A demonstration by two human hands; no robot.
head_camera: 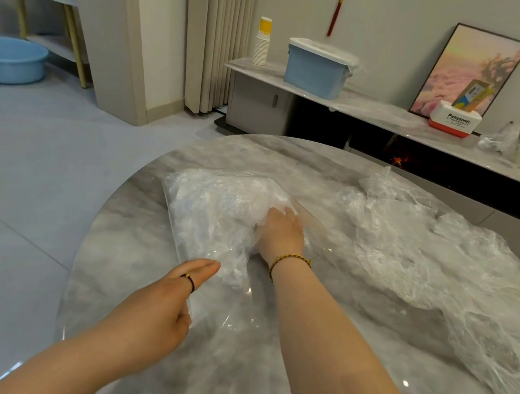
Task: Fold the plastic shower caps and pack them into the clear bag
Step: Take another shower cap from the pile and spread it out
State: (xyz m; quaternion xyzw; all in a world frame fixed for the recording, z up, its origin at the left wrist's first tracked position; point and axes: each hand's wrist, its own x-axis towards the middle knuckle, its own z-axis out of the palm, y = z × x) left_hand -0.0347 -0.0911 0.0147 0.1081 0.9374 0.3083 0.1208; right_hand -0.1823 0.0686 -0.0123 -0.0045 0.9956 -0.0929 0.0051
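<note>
A round grey marble-look table (241,150) filled the lower frame of a tiled living room, with a low cabinet (372,109) running along the wall at upper right. At centre lay the clear bag (213,211), already stuffed with crumpled shower caps, its mouth facing the person. The right hand (281,230), a braided bracelet (290,260) on its wrist, reached into the bag and rested against the packed plastic; its fingertips were buried in the crumple, so whether they gripped anything could not be told. The left hand (162,308), lower left of centre, pinched the near edge of the bag's mouth, with one ringed finger stretched out along the film. A loose heap of shower caps (421,253) sprawled across the right side of the table, well apart from the bag. On the cabinet stood a stack of paper cups (261,44), a blue lidded bin (315,72), a framed picture (474,68) leaning on the wall and a white-and-red Panasonic box (453,120). A blue basin (10,60) sat on the floor at upper left, beside a beige curtain (216,40).
</note>
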